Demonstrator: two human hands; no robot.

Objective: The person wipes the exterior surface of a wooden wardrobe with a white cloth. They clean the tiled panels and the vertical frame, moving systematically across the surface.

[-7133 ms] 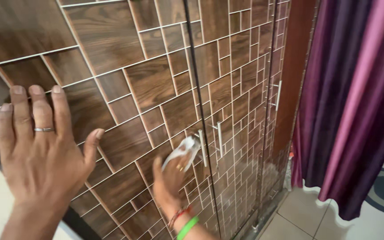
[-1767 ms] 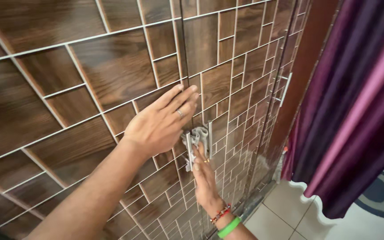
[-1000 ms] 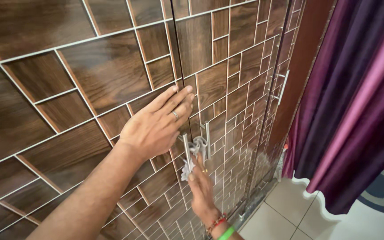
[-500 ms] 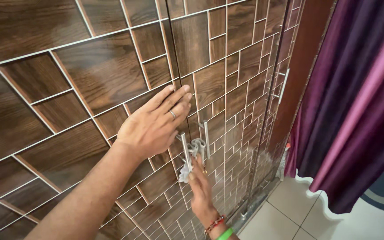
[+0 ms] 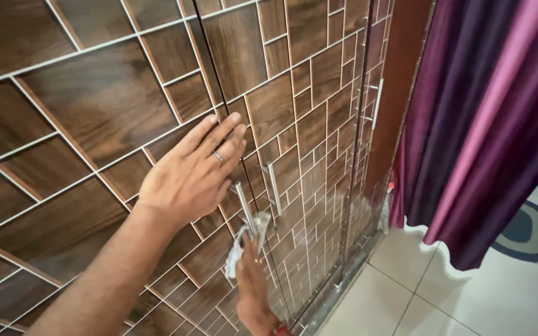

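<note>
My left hand [image 5: 188, 177] lies flat, fingers apart, on a brown wood-grain wardrobe door [image 5: 94, 112] crossed by thin white lines. A ring sits on one finger. Below it my right hand [image 5: 251, 286] grips a crumpled grey-white cloth [image 5: 244, 239] and presses it against the lower end of a vertical metal door handle [image 5: 243, 202]. A second metal handle [image 5: 274, 186] stands just to the right on the neighbouring door. My right wrist is cut off by the bottom edge of the view.
Further right a third metal handle [image 5: 376, 102] sits on another wardrobe door. A maroon and purple curtain [image 5: 487, 124] hangs beside the wardrobe. White floor tiles [image 5: 443, 298] and part of a dark round mat [image 5: 530, 227] lie below.
My right hand has slid the cloth down from between the two handles to the bottom of the left handle. My left hand stays flat on the door. The view has shifted right and downward.
</note>
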